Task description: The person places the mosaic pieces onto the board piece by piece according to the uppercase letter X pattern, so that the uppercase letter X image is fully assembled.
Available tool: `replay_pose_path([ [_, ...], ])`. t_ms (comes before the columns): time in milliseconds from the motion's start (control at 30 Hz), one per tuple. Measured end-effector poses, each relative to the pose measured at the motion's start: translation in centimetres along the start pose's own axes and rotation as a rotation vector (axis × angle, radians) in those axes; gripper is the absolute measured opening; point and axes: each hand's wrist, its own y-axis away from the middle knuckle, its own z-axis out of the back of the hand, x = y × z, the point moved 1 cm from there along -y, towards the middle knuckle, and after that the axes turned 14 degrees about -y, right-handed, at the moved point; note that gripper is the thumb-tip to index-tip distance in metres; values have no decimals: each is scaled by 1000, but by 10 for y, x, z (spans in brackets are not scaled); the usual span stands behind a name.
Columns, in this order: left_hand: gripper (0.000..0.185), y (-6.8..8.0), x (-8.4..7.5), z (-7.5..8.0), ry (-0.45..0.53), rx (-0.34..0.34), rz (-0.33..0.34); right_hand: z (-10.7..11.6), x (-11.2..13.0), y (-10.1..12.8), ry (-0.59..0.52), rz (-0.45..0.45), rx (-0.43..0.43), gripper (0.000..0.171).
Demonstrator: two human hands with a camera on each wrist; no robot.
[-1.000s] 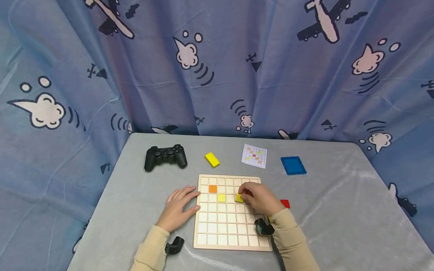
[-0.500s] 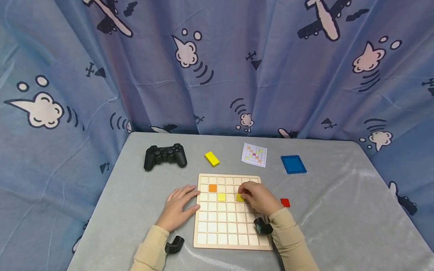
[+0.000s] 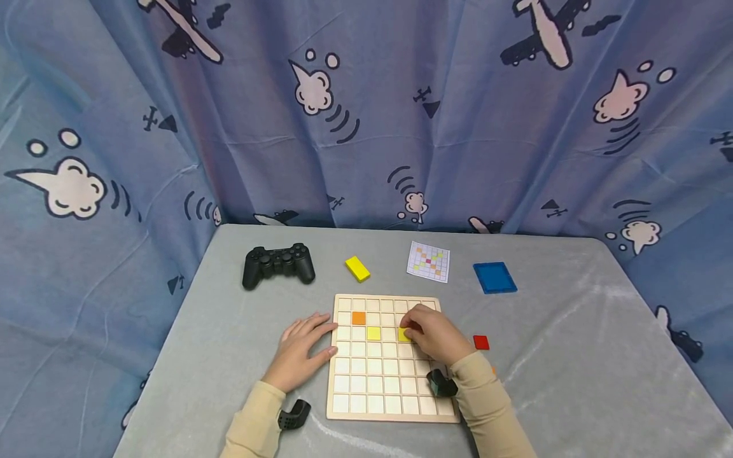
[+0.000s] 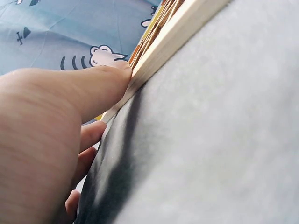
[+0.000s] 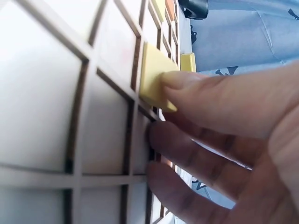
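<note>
Fingers [image 5: 201, 93] of the right hand [image 3: 435, 334] remain pinched on the yellow tile [image 3: 404, 335], held over the same grid board [image 3: 395, 410] cell as a second ago, not yet released, while the left hand [image 3: 300, 353] lies flat, steadying the board's left edge.

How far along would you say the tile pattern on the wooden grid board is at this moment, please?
Early on. An orange tile and a yellow tile already sit in cells of the wooden board. The right hand presses a second yellow tile at a cell, while the left hand rests against the board's edge. Most cells are empty; a red tile lies off the board, and the pattern card shows many more coloured squares.
</note>
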Motion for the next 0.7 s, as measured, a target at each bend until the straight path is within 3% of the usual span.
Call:
replay_pose_path([
  [700, 46, 2, -1, 0, 0, -2, 1, 1, 0, 4, 21, -35, 30, 15],
])
